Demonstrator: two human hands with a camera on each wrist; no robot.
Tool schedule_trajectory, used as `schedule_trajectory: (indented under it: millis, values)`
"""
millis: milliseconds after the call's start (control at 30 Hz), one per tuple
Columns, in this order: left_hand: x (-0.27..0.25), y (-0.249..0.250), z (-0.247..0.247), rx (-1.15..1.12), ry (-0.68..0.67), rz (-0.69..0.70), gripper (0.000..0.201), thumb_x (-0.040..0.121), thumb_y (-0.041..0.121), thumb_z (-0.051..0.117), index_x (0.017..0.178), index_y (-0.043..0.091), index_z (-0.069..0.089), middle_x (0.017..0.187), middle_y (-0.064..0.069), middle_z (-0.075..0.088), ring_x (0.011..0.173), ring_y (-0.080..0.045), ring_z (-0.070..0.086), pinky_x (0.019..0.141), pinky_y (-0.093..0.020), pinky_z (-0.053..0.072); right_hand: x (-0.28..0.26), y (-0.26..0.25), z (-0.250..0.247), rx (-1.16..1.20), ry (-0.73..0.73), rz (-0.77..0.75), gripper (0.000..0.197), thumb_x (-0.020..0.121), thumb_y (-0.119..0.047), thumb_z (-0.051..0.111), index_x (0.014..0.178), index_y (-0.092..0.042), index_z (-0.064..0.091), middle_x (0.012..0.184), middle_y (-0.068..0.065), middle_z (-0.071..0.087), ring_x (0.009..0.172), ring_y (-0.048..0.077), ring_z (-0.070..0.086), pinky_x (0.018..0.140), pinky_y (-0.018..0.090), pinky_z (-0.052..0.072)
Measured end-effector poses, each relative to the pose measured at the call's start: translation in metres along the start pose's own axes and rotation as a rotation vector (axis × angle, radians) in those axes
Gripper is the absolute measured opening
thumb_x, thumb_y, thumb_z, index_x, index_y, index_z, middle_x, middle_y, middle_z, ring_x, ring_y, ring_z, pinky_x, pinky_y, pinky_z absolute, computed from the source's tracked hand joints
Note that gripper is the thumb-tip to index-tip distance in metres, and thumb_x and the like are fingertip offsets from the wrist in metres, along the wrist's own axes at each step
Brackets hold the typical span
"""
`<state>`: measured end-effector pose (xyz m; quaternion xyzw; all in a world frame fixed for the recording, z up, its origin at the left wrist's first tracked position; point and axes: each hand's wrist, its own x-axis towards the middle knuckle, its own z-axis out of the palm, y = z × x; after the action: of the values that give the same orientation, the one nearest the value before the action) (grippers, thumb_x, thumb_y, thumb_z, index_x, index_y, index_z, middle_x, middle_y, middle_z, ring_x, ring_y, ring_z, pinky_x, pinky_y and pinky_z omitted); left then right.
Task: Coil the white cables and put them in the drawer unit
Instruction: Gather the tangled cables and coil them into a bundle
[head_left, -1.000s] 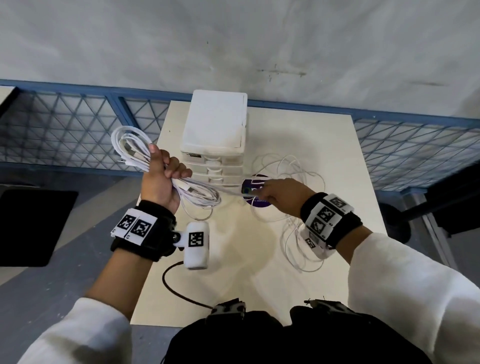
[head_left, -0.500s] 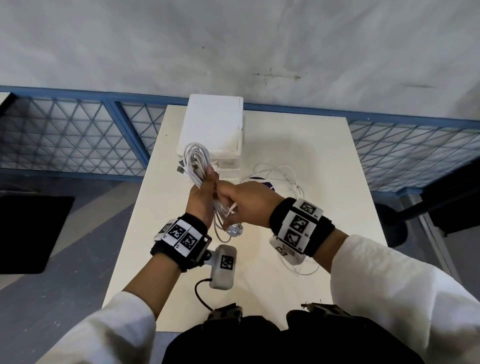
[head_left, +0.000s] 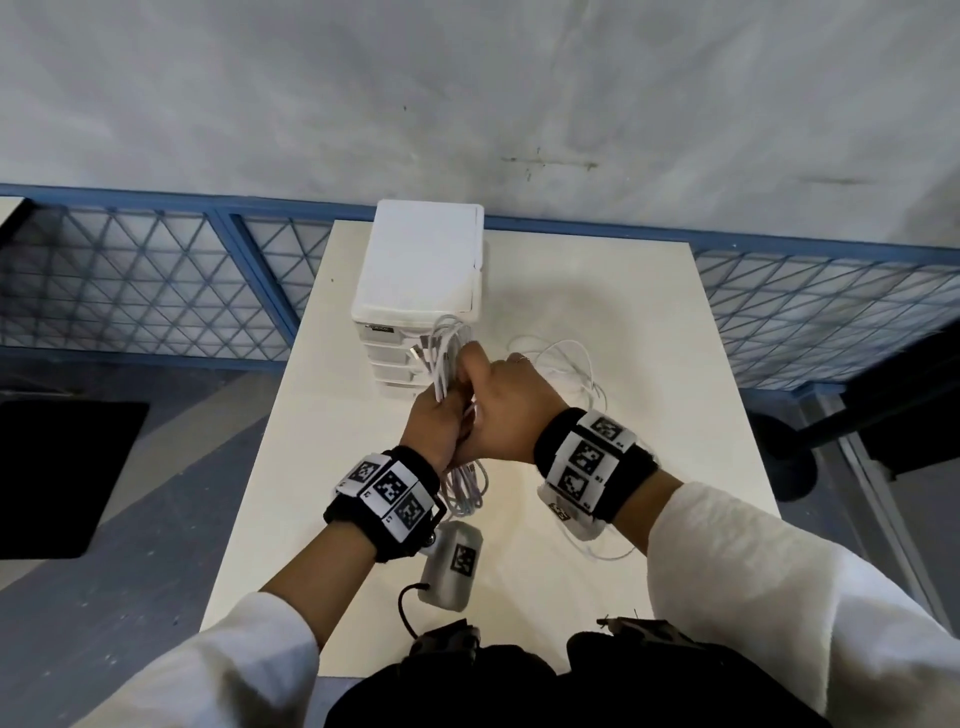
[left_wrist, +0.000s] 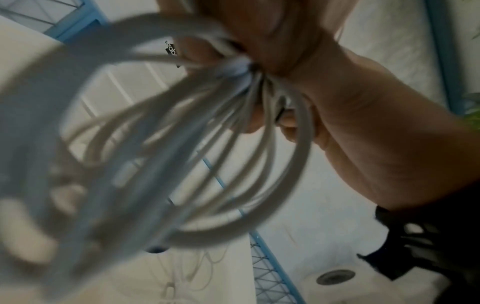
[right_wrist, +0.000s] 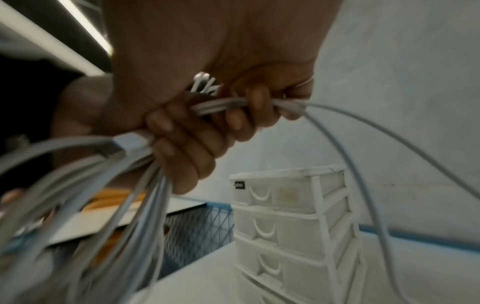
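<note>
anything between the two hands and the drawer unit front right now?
Only the upper loops of the cable bundle, gripped by the left hand and right hand. In the head view they overlap the front of the drawer unit; contact can't be told.

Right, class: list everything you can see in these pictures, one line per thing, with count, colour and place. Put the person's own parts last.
Coiled cable bundle: one, white, gripped in both hands before the drawers.
Loose cable: count unclear, white, on the table, right of the drawers.
Drawer unit: one, white, back of the table, drawers shut.
Table: one, cream.
Fence: blue mesh, behind the table.
Wrist bands: two, black, with markers.
Left hand: grips the bundle.
Right hand: grips the bundle.
</note>
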<state>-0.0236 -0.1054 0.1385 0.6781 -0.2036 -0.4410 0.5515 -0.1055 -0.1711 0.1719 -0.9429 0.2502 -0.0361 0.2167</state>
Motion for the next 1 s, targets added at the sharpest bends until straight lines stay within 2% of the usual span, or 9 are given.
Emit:
schedule_trajectory:
  millis: [100,267,400,467,567,767,867,933,1000]
  values:
    - [0.001,-0.006,-0.006,-0.141,-0.011,-0.022,0.041,0.090,0.032,0.052,0.053,0.016,0.042,0.034,0.007,0.036,0.033,-0.009,0.031,0.041,-0.020,0.028,0.002,0.020,-0.011,0.331,-0.050,0.018,0.070,0.054,-0.037,0.085,0.096,-0.022,0.030,0.063,0.007,0.060,0.057,0.025,0.055,0.058,0.031,0.041]
    - [0.002,-0.019,-0.026,-0.213,-0.094,-0.068,0.031,0.076,0.002,0.068,0.068,0.016,0.041,0.040,0.010,0.028,0.033,-0.008,0.026,0.039,-0.019,0.028,0.008,0.064,-0.040,0.189,-0.012,-0.041,0.019,0.085,-0.015,0.062,0.102,-0.010,0.065,0.083,0.004,0.065,0.077,0.010,0.052,0.077,0.032,0.044]
    - [-0.001,-0.018,-0.029,-0.133,-0.124,-0.081,0.005,0.083,0.005,0.061,0.079,0.007,0.062,0.035,0.008,0.034,0.030,-0.008,0.025,0.038,-0.017,0.028,0.010,0.070,-0.045,0.126,0.090,-0.113,0.022,0.090,-0.014,0.055,0.108,-0.007,0.066,0.081,0.000,0.052,0.078,0.012,0.047,0.072,0.019,0.033]
    - [-0.001,-0.014,-0.031,-0.148,-0.141,-0.061,0.014,0.089,0.014,0.055,0.085,0.005,0.063,0.034,0.010,0.029,0.031,-0.008,0.023,0.038,-0.017,0.027,0.011,0.077,-0.042,0.124,0.199,-0.063,0.025,0.091,-0.014,0.051,0.112,-0.005,0.062,0.084,0.008,0.056,0.082,0.019,0.052,0.075,0.018,0.034]
    - [0.001,-0.007,-0.040,-0.186,-0.131,-0.040,0.024,0.092,0.021,0.050,0.076,0.006,0.060,0.035,0.010,0.025,0.032,-0.008,0.022,0.040,-0.018,0.026,0.007,0.086,-0.035,0.128,0.308,0.081,0.028,0.094,-0.013,0.047,0.117,-0.003,0.058,0.094,0.017,0.059,0.089,0.028,0.057,0.079,0.018,0.035]
    - [0.008,-0.008,-0.034,-0.250,-0.105,-0.042,0.028,0.093,0.027,0.048,0.070,0.011,0.052,0.037,0.010,0.025,0.033,-0.010,0.023,0.041,-0.021,0.027,0.010,0.063,-0.008,0.219,0.319,0.205,0.032,0.095,-0.010,0.036,0.120,0.000,0.055,0.110,0.023,0.060,0.103,0.033,0.056,0.087,0.024,0.035]
    - [0.015,-0.013,-0.024,-0.301,-0.064,-0.066,0.027,0.095,0.029,0.043,0.078,0.012,0.054,0.037,0.010,0.027,0.034,-0.010,0.026,0.041,-0.021,0.033,0.007,0.034,-0.002,0.292,0.275,0.188,0.032,0.097,-0.021,0.038,0.123,-0.016,0.054,0.123,0.010,0.063,0.110,0.027,0.058,0.092,0.029,0.043]
    - [0.015,-0.012,-0.018,-0.348,-0.060,-0.075,0.028,0.095,0.033,0.042,0.087,0.010,0.055,0.038,0.010,0.032,0.035,-0.009,0.033,0.041,-0.021,0.038,0.005,0.015,0.004,0.283,0.231,0.176,0.035,0.097,-0.027,0.038,0.131,-0.028,0.045,0.106,0.011,0.069,0.099,0.030,0.063,0.086,0.036,0.050]
    - [0.012,-0.009,-0.013,-0.276,-0.083,-0.038,0.035,0.093,0.041,0.040,0.096,0.010,0.056,0.048,0.007,0.051,0.041,-0.007,0.052,0.046,-0.020,0.046,0.007,0.000,0.012,0.198,0.139,0.148,0.041,0.097,-0.025,0.033,0.138,-0.029,0.031,0.098,0.015,0.062,0.088,0.035,0.061,0.080,0.041,0.051]
